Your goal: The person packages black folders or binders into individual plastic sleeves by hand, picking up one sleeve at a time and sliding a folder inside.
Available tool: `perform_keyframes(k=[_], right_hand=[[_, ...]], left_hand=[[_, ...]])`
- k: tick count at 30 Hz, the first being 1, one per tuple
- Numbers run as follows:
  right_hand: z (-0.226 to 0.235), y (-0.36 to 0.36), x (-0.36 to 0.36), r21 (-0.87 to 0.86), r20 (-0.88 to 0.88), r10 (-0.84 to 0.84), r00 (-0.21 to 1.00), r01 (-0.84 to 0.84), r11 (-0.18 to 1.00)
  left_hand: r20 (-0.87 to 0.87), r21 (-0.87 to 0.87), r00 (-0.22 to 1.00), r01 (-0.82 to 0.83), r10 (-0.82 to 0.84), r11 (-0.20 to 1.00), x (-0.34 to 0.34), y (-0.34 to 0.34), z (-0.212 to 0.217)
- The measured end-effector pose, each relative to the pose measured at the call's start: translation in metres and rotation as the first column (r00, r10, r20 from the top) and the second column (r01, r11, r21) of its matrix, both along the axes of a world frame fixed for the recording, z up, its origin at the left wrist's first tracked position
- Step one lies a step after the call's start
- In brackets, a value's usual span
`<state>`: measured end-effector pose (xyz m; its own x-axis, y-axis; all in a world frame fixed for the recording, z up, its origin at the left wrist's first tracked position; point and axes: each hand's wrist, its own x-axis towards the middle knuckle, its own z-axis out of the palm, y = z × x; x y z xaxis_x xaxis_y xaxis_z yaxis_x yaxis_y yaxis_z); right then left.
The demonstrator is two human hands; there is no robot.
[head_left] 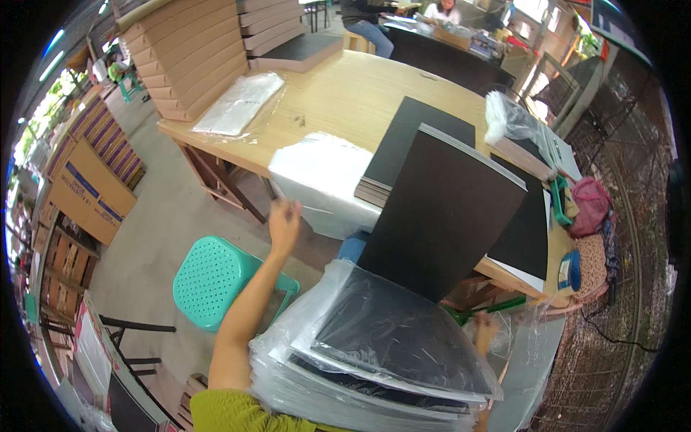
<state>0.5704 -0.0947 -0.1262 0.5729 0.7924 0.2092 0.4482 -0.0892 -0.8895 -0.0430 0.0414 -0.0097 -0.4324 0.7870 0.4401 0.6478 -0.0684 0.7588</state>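
My left hand point(286, 216) is raised in front of the table edge, beside a clear plastic sheet point(324, 169) that drapes over that edge. Its fingers are smeared by motion. A pile of clear plastic sleeves with black boards point(403, 331) inside lies across my lap. Beyond it, a thick stack of black boards point(446, 212) leans upright against the table, its pale edges at the top. My right hand point(486, 333) is at the right side of the sleeves, partly behind clear plastic, its fingers not plain to see.
More black boards point(425, 133) lie on the wooden table point(338, 93). Brown cardboard boxes point(180, 57) and folded plastic point(241, 103) occupy its far left. A green stool point(214, 281) stands left of me. Bagged boards point(515, 133), a blue tub point(569, 271) and pink cloth point(590, 207) are at right.
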Motion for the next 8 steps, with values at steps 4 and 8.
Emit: perform_keyframes(k=[4, 8], right_hand=[[0.192, 0.082, -0.071, 0.182, 0.194, 0.379, 0.905, -0.412, 0.893], [0.334, 0.116, -0.174, 0.173, 0.393, 0.712, 0.581, -0.808, 0.563]], left_hand=[[-0.211, 0.229, 0.921, -0.279, 0.328, 0.932, -0.081, 0.036, 0.053], [-0.409, -0.194, 0.856, -0.419, 0.315, 0.887, -0.089, 0.063, 0.056]])
